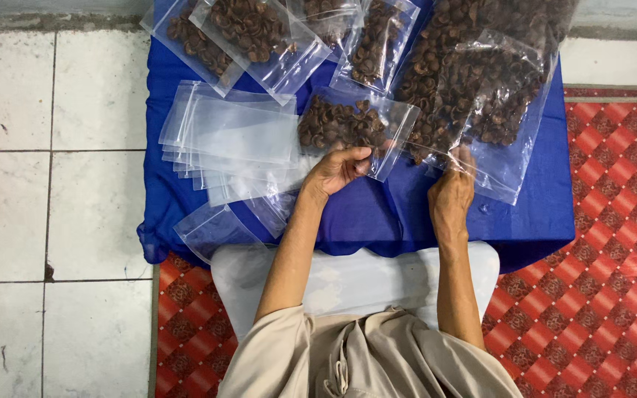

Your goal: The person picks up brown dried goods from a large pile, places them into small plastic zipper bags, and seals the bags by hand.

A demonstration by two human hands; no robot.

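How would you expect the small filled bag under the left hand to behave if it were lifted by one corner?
The small filled bag would probably sag, since its clear film looks thin. The brown pieces inside would likely slide downward. It may feel slippery to the left hand, judging by the glossy plastic.

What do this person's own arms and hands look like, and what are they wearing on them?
Both arms are bare from the upper arm down, lean and long. Short, loose beige sleeves cover only the shoulders, part of a beige button-front top. The left hand and right hand are bare: no gloves, and no rings, watch or bracelets that show.
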